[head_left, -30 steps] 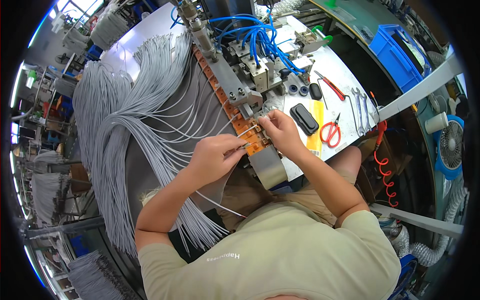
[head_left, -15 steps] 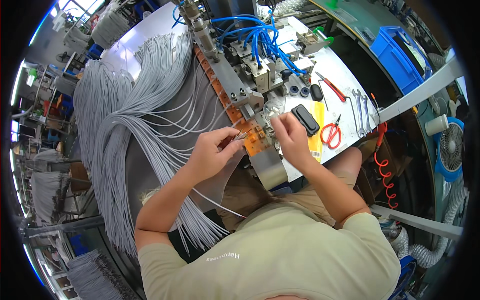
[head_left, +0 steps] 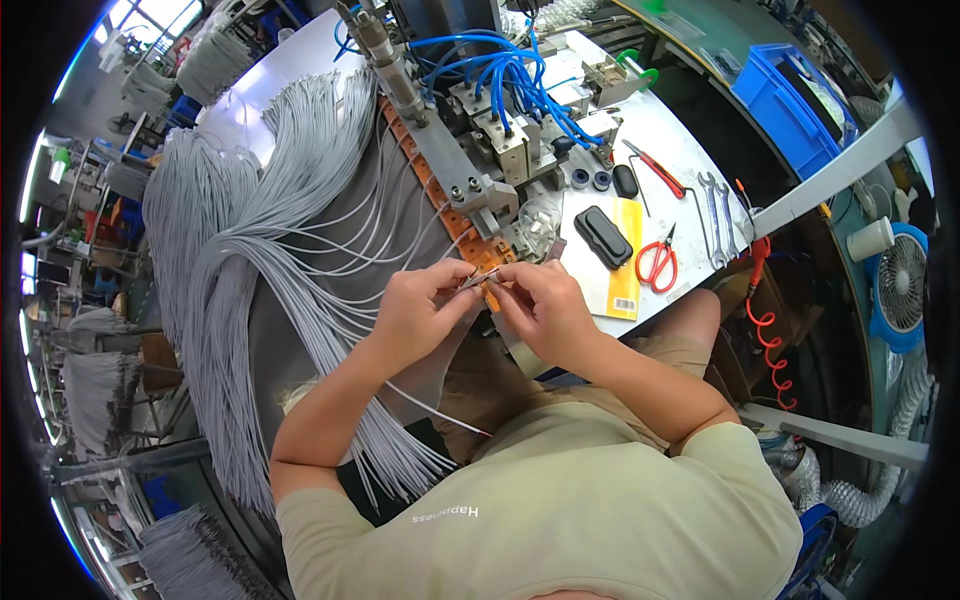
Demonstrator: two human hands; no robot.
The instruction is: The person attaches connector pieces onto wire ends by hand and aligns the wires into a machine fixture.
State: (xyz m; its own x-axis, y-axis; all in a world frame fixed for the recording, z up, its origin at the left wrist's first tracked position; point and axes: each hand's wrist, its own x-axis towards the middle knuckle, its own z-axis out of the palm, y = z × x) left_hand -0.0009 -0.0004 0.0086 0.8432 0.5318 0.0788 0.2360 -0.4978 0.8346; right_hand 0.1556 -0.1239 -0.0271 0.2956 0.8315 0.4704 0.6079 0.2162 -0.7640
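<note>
My left hand [head_left: 415, 310] is closed in a pinch around the end of a grey cable, whose thin inner wires [head_left: 477, 283] poke out between the fingertips. Close against it, my right hand [head_left: 545, 305] pinches at the same wire ends; whatever small piece its fingers hold is hidden. Both hands are over the near end of an orange slotted fixture [head_left: 428, 180], which they partly cover. A large bundle of grey cables [head_left: 300, 300] spreads to the left, with several strands leading toward the fixture. Beyond my right hand lies a clear bag of small pale parts [head_left: 538, 225].
A machine with metal cylinders [head_left: 385, 60] and blue air tubes [head_left: 510, 75] stands behind the fixture. On the white table to the right are a black case [head_left: 603, 238], red-handled scissors [head_left: 657, 262], wrenches [head_left: 718, 215] and a yellow packet [head_left: 624, 290]. A red coiled hose [head_left: 768, 340] hangs beyond.
My right hand has moved left and down from beside the clear bag to meet the left hand at the wire ends. The left hand stays nearly still. The view has shifted slightly.
</note>
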